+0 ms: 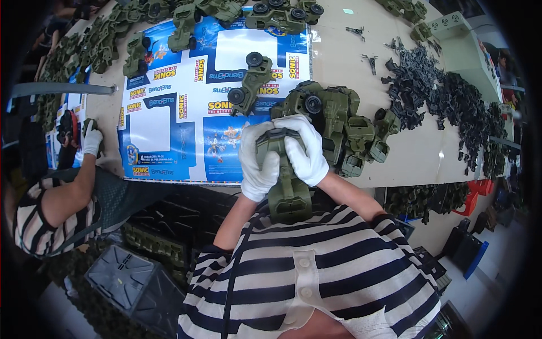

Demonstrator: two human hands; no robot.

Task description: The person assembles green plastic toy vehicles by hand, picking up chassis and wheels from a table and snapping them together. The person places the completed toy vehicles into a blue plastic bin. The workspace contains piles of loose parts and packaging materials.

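Note:
Close to my chest at the table's near edge, I hold an olive-green toy vehicle body [290,199] in both hands. My white-gloved left hand [258,163] wraps round its left side, fingers curled over the far end. My right hand [306,151], gloved too, grips the other side, with its thumb pressed on top. No wheels show on the held part. Just beyond my hands, several green vehicle bodies [333,116] lie heaped, a black wheel [313,104] among them. Left of that heap, a green toy vehicle with black wheels [253,83] rests on a printed sheet [152,125].
A large pile of small black parts [423,79] spreads over the right of the table. A pale green box [464,48] stands behind it. More green vehicles [183,25] line the far side. At left, a co-worker's gloved hand [91,138] works. Dark crates [135,282] stand below.

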